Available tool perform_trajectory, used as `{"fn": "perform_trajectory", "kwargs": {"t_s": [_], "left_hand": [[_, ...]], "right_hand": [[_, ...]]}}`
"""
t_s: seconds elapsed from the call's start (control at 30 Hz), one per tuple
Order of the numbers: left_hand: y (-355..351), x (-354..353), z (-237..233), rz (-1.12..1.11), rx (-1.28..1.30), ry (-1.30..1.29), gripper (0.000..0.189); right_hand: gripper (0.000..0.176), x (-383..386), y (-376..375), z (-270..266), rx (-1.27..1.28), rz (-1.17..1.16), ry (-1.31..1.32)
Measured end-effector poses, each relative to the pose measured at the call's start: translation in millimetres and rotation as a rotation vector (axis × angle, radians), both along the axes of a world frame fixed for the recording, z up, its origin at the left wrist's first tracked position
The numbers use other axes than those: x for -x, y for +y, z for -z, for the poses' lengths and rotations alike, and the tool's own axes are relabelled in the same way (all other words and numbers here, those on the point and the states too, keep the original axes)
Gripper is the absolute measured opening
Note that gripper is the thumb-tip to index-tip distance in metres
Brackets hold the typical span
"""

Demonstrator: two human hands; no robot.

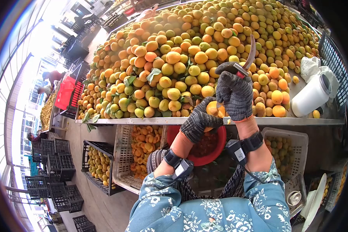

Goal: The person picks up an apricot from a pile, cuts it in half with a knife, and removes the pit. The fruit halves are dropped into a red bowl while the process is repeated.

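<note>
My left hand (199,120), in a dark grey knitted glove, is closed around an orange apricot (216,110) at the table's front edge. The apricot looks partly split; fingers hide some of it. Close beside it, my right hand (236,92), gloved the same way, is closed on a curved knife (252,52) with a red handle. Its blade points up and away from the fruit. A large heap of apricots (174,77) spreads over the table behind both hands. Below the hands is a red basin (221,145) with dark reddish bits inside, perhaps pits.
Left of the basin, a pale crate (121,154) holds opened orange apricots; a black crate (85,158) of whole ones stands beyond. Another pale crate (303,145) is at right. A white jar (311,96) lies tilted on the table. Black crates (60,164) are stacked at far left.
</note>
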State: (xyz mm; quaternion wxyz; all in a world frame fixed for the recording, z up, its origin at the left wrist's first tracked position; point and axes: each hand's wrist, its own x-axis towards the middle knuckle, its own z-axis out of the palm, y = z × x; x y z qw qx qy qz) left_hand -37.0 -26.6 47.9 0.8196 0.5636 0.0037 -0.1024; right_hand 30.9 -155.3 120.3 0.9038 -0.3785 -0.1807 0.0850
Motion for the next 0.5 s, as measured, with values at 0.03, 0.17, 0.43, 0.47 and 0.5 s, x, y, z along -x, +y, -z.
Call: {"fn": "perform_trajectory", "kwargs": {"t_s": [0.03, 0.17, 0.43, 0.47, 0.5], "left_hand": [[-0.3, 0.7, -1.0, 0.004, -0.017, 0.019, 0.063], [-5.4, 0.3, -1.4, 0.013, 0.019, 0.014, 0.063], [-2.8, 6.5, -10.0, -0.013, -0.082, -0.022, 0.065], [-1.3, 7.0, -9.3, -0.014, -0.082, -0.022, 0.065], [-0.4, 7.1, -8.7, -0.005, -0.115, -0.063, 0.066]], "right_hand": [[0.013, 3.5, -0.4, -2.9, 0.000, 0.000, 0.000], [0.013, 10.4, 5.3, -4.7, 0.091, 0.011, 0.006], [0.017, 3.8, 9.0, 11.7, -0.040, -0.069, 0.101], [0.017, 1.8, 10.2, 15.9, -0.096, -0.092, 0.164], [0.017, -0.4, 10.8, 20.1, -0.151, -0.115, 0.228]]}}
